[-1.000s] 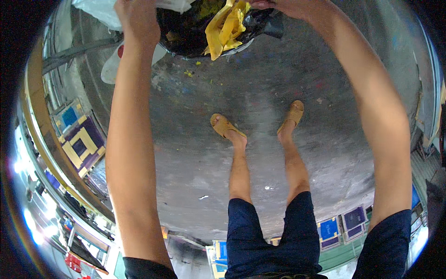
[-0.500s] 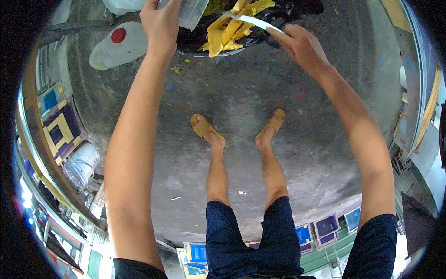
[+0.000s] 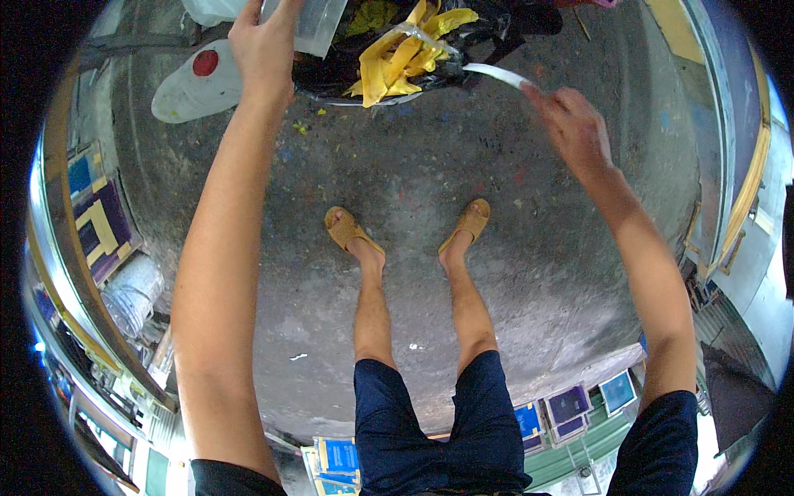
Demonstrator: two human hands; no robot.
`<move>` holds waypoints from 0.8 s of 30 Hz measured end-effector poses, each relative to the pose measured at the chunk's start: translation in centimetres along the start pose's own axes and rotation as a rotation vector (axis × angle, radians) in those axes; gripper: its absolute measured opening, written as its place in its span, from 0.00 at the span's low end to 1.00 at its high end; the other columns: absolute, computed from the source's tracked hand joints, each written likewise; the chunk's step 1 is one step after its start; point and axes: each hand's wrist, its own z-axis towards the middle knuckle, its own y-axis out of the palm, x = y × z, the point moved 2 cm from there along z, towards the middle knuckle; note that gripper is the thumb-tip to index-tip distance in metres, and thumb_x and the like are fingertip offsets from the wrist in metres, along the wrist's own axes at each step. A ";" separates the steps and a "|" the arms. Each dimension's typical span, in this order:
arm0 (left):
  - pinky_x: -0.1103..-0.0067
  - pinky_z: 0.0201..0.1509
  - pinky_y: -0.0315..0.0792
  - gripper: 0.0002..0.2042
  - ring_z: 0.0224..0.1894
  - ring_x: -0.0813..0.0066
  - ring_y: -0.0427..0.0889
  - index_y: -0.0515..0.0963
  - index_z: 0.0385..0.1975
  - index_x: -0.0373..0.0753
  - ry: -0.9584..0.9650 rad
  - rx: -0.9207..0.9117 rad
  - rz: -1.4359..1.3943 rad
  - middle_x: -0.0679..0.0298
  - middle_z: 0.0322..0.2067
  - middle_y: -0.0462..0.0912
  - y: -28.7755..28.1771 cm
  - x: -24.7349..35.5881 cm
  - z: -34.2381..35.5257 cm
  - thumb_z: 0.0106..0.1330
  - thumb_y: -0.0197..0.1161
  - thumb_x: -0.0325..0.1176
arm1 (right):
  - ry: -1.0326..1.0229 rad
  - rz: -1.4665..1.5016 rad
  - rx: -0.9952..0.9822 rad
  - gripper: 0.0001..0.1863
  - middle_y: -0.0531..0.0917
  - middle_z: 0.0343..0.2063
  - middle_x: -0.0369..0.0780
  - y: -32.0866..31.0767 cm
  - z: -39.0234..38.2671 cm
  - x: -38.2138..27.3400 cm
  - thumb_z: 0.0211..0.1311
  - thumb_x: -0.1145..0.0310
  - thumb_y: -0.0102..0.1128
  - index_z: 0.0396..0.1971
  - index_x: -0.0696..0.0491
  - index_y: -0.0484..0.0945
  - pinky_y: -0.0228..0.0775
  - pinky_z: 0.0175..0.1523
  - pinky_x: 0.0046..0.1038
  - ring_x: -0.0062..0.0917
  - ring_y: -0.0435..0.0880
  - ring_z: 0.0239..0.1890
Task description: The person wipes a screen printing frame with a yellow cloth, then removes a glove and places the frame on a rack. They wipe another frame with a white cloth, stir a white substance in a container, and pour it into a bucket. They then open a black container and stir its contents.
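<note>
Near the top edge, my left hand point(image 3: 263, 62) grips a translucent plastic container point(image 3: 318, 25). My right hand point(image 3: 572, 132) is farther right, its fingers closed on one end of a white strip point(image 3: 495, 71), which reaches leftward to a black plastic bag point(image 3: 504, 33). Crumpled yellow sheets point(image 3: 385, 66) lie in the bag, and some clear material crosses over them. Left of the bag is a whitish, rounded object with a red circle point(image 3: 178, 91); I cannot tell what it is.
My sandalled feet stand on a paint-specked concrete floor point(image 3: 405, 157). Framed blue and purple panels point(image 3: 569, 405) line the lower edge, with more at left point(image 3: 103, 223), near a pale cylindrical bucket point(image 3: 132, 293). Metal and wooden edges point(image 3: 728, 231) run along the right.
My left hand came into fuller view with the container, then shifted slightly left. My right hand appeared holding the white strip and has since moved right and down, drawing the strip along.
</note>
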 end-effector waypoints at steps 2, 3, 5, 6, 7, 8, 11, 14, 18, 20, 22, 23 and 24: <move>0.76 0.56 0.72 0.23 0.50 0.74 0.82 0.81 0.54 0.29 -0.005 0.012 -0.001 0.61 0.46 0.86 -0.1 -0.4 0.7 0.68 0.72 0.41 | 0.073 0.072 0.179 0.25 0.81 0.30 0.37 -1.6 1.7 -0.6 0.64 0.69 0.64 0.63 0.39 0.81 0.79 0.37 0.32 0.29 0.82 0.32; 0.76 0.57 0.71 0.23 0.50 0.74 0.82 0.81 0.53 0.29 -0.010 0.018 0.003 0.62 0.46 0.86 -0.4 -0.8 0.9 0.68 0.72 0.42 | 0.111 0.113 0.266 0.23 0.83 0.29 0.37 -2.0 2.8 -1.3 0.65 0.67 0.65 0.61 0.40 0.83 0.78 0.36 0.31 0.26 0.82 0.30; 0.76 0.57 0.71 0.23 0.50 0.74 0.81 0.81 0.54 0.29 -0.021 0.016 0.015 0.62 0.47 0.86 -0.4 -1.4 0.8 0.68 0.71 0.42 | 0.380 0.394 0.228 0.18 0.85 0.25 0.37 -1.9 5.1 -2.6 0.68 0.64 0.65 0.56 0.44 0.86 0.77 0.33 0.27 0.22 0.82 0.26; 0.76 0.57 0.71 0.23 0.50 0.75 0.81 0.81 0.54 0.29 -0.025 0.016 0.025 0.62 0.47 0.86 -0.3 -1.5 0.7 0.68 0.71 0.42 | 0.514 0.538 0.209 0.16 0.86 0.24 0.37 -1.4 6.3 -3.3 0.69 0.63 0.65 0.54 0.46 0.87 0.76 0.31 0.26 0.19 0.82 0.23; 0.76 0.57 0.71 0.23 0.51 0.74 0.81 0.81 0.54 0.30 0.001 0.013 -0.009 0.62 0.48 0.86 0.0 -1.8 0.5 0.68 0.71 0.41 | 0.606 0.748 0.205 0.15 0.85 0.21 0.36 -0.3 7.2 -3.9 0.69 0.63 0.64 0.51 0.48 0.88 0.75 0.30 0.25 0.19 0.81 0.21; 0.76 0.58 0.71 0.23 0.51 0.74 0.81 0.82 0.54 0.30 0.028 0.009 -0.045 0.62 0.48 0.86 0.4 -2.1 0.3 0.68 0.71 0.41 | 0.696 0.958 0.202 0.14 0.85 0.19 0.36 1.4 8.1 -4.3 0.69 0.63 0.63 0.49 0.50 0.89 0.74 0.29 0.25 0.18 0.80 0.19; 0.76 0.60 0.70 0.23 0.53 0.73 0.81 0.82 0.56 0.31 -0.023 -0.011 -0.087 0.61 0.50 0.86 0.8 -2.7 0.0 0.68 0.71 0.41 | 0.911 1.081 0.098 0.14 0.84 0.17 0.35 6.6 6.9 -2.8 0.67 0.63 0.61 0.44 0.52 0.91 0.72 0.27 0.24 0.18 0.80 0.17; 0.72 0.64 0.72 0.22 0.57 0.67 0.82 0.80 0.56 0.31 -0.090 -0.024 -0.166 0.59 0.53 0.85 0.2 -3.8 0.4 0.68 0.71 0.39 | 0.988 0.996 0.067 0.14 0.83 0.16 0.35 6.9 6.0 -2.8 0.66 0.62 0.61 0.39 0.53 0.92 0.72 0.26 0.25 0.19 0.81 0.17; 0.73 0.59 0.75 0.21 0.56 0.69 0.83 0.81 0.53 0.32 -0.110 -0.029 -0.289 0.61 0.52 0.84 0.1 -4.3 0.3 0.66 0.73 0.39 | 0.970 0.852 -0.021 0.16 0.83 0.14 0.35 5.8 4.1 -2.4 0.67 0.59 0.60 0.41 0.53 0.91 0.73 0.27 0.27 0.19 0.83 0.18; 0.72 0.59 0.76 0.21 0.56 0.69 0.83 0.81 0.53 0.33 -0.137 -0.020 -0.289 0.61 0.52 0.84 0.0 -4.2 0.0 0.66 0.73 0.39 | 0.958 0.806 -0.012 0.17 0.83 0.14 0.35 5.7 3.3 -2.1 0.68 0.58 0.60 0.43 0.54 0.91 0.74 0.28 0.27 0.19 0.83 0.18; 0.72 0.59 0.76 0.22 0.56 0.69 0.83 0.81 0.54 0.33 -0.156 -0.003 -0.271 0.60 0.53 0.84 -0.2 -4.4 0.1 0.66 0.73 0.40 | 0.959 0.801 -0.003 0.17 0.81 0.15 0.34 5.2 2.6 -2.2 0.70 0.60 0.60 0.47 0.56 0.89 0.71 0.27 0.26 0.17 0.80 0.18; 0.72 0.59 0.76 0.22 0.56 0.68 0.83 0.81 0.55 0.33 -0.163 0.012 -0.254 0.60 0.53 0.84 -0.6 -4.6 0.3 0.67 0.73 0.40 | 0.965 0.819 -0.001 0.17 0.79 0.15 0.33 4.4 2.2 -2.6 0.72 0.62 0.61 0.49 0.57 0.88 0.67 0.26 0.25 0.16 0.77 0.18; 0.71 0.59 0.76 0.23 0.56 0.68 0.83 0.80 0.56 0.33 -0.171 0.026 -0.237 0.60 0.53 0.84 -1.0 -4.9 0.5 0.67 0.73 0.41 | 0.971 0.836 0.001 0.16 0.77 0.15 0.32 3.8 1.8 -3.0 0.73 0.64 0.62 0.51 0.58 0.87 0.64 0.25 0.23 0.15 0.74 0.17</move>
